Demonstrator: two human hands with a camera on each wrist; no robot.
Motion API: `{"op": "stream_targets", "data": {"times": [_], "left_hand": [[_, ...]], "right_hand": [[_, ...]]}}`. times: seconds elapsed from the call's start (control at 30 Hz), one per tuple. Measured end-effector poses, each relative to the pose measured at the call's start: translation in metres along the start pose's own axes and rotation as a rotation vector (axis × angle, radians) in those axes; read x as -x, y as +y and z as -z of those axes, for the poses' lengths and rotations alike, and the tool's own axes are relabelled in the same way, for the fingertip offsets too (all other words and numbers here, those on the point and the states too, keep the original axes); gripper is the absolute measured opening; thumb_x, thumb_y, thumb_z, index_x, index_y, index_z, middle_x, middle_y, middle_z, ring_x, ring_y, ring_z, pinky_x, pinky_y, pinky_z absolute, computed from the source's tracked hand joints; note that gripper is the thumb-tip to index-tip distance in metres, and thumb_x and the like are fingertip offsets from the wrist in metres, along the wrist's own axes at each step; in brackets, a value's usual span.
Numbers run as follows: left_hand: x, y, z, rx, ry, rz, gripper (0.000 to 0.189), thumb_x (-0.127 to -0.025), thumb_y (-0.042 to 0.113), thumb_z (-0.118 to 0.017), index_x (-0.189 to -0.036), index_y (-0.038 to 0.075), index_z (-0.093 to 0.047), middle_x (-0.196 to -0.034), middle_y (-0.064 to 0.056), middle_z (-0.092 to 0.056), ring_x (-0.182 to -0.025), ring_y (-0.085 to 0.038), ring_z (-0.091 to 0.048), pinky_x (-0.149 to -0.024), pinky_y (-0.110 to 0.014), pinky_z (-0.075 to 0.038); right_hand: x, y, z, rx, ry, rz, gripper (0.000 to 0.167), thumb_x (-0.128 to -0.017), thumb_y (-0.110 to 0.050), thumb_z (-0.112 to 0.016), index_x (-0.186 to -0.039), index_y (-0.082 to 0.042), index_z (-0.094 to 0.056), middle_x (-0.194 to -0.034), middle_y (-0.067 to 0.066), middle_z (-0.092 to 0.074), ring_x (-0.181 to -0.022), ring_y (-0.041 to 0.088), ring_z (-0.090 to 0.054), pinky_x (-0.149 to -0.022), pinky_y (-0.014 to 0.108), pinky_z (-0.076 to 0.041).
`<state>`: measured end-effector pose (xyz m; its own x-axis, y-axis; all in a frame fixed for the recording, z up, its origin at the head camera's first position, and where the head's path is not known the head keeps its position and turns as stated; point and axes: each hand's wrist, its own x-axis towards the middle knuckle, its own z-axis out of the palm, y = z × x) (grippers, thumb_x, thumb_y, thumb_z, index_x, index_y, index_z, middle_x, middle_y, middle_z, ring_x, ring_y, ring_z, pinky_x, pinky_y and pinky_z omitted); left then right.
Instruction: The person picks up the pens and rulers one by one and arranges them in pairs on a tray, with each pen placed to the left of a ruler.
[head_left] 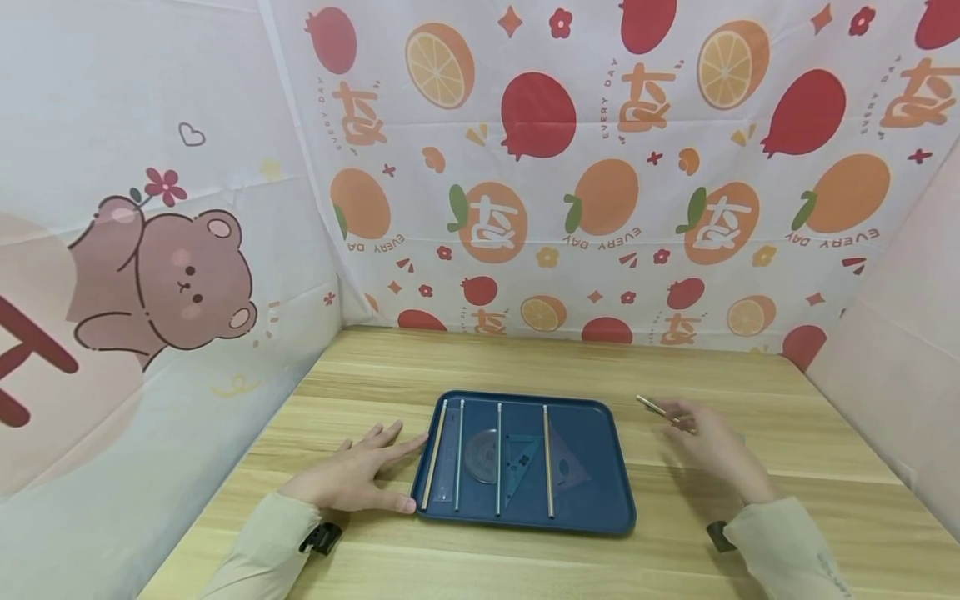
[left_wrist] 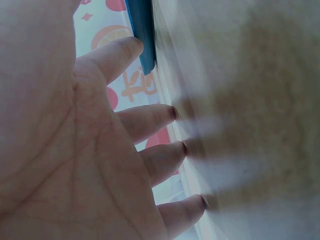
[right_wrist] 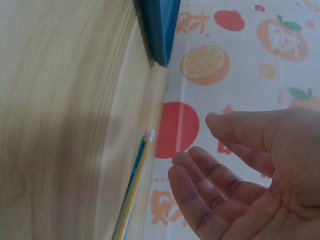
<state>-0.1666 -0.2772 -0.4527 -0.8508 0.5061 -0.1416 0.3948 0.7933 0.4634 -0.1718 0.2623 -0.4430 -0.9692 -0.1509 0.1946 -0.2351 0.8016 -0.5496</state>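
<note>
A dark blue tray (head_left: 615, 467) lies on the table, holding several pencils, a clear ruler (head_left: 446, 467), a clear protractor (head_left: 477, 457), a teal set square (head_left: 519, 460) and a purplish set square (head_left: 576, 471). My left hand (head_left: 356, 473) has its fingers spread at the tray's left edge; thumb and forefinger reach the rim, and other fingertips meet the tabletop in the left wrist view. To the tray's right is my right hand (head_left: 708, 437), over loose pencils (head_left: 652, 406). In the right wrist view its fingers are loosely bent, apart from a yellow pencil (right_wrist: 131, 192) and a teal one.
Light wood-grain table (head_left: 525, 567) surrounds the tray. A fruit-print cloth (head_left: 600, 275) hangs behind, a cloth with a bear (head_left: 187, 283) on the left, and a pale cloth (head_left: 900, 358) on the right. Each wrist wears a black device (head_left: 322, 538).
</note>
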Motion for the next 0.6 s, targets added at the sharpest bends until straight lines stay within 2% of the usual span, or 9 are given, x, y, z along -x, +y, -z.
{"op": "stream_targets", "data": {"times": [0.17, 0.37, 0.6], "left_hand": [[0.0, 0.0, 0.001, -0.005, -0.001, 0.004, 0.101, -0.084, 0.069, -0.081, -0.168, 0.031, -0.039, -0.175, -0.031, -0.023, -0.161, -0.062, -0.014, -0.115, -0.091, -0.01], [0.0, 0.001, 0.002, 0.001, -0.004, 0.007, 0.101, -0.084, 0.069, -0.081, -0.168, 0.03, -0.039, -0.175, -0.03, -0.023, -0.161, -0.062, -0.014, -0.116, -0.091, -0.01], [0.001, 0.001, 0.003, 0.008, -0.007, 0.009, 0.101, -0.084, 0.068, -0.082, -0.168, 0.03, -0.04, -0.175, -0.031, -0.022, -0.161, -0.062, -0.013, -0.116, -0.091, -0.01]], "right_hand": [[-0.001, 0.006, 0.003, -0.017, 0.003, 0.012, 0.04, -0.101, -0.005, -0.072, -0.14, 0.001, -0.066, -0.124, 0.026, -0.075, -0.11, 0.044, -0.076, -0.096, 0.065, -0.058], [-0.001, 0.013, 0.006, -0.015, -0.012, -0.006, 0.043, -0.103, -0.008, -0.07, -0.145, -0.002, -0.063, -0.129, 0.032, -0.071, -0.114, 0.05, -0.074, -0.097, 0.068, -0.057], [-0.004, 0.029, 0.008, 0.007, -0.024, -0.009, 0.045, -0.103, -0.005, -0.067, -0.147, 0.0, -0.06, -0.132, 0.036, -0.069, -0.115, 0.054, -0.072, -0.098, 0.068, -0.057]]}}
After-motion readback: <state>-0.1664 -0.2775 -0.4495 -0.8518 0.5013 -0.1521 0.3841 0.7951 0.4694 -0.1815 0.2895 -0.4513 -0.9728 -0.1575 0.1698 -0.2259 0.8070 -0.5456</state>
